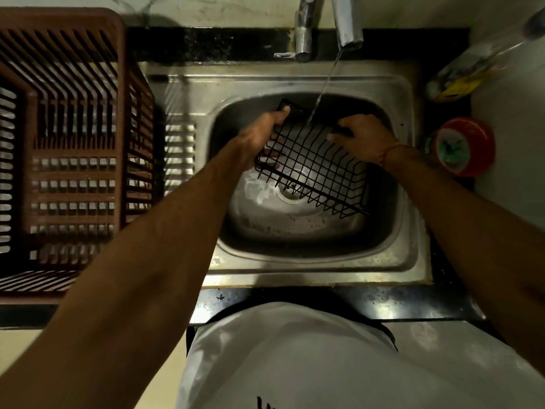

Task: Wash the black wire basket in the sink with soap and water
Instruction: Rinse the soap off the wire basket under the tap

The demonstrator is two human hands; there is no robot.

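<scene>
Black wire basket held tilted over steel sink, under tap stream. L hand & R hand: fingers closed on basket rim.

A dark stone counter ran across the middle of the frame, with a steel sink set into it at centre. A brown slatted crate stood on it at left. At right sat a red round tub, and above it a blurred bottle.
</scene>
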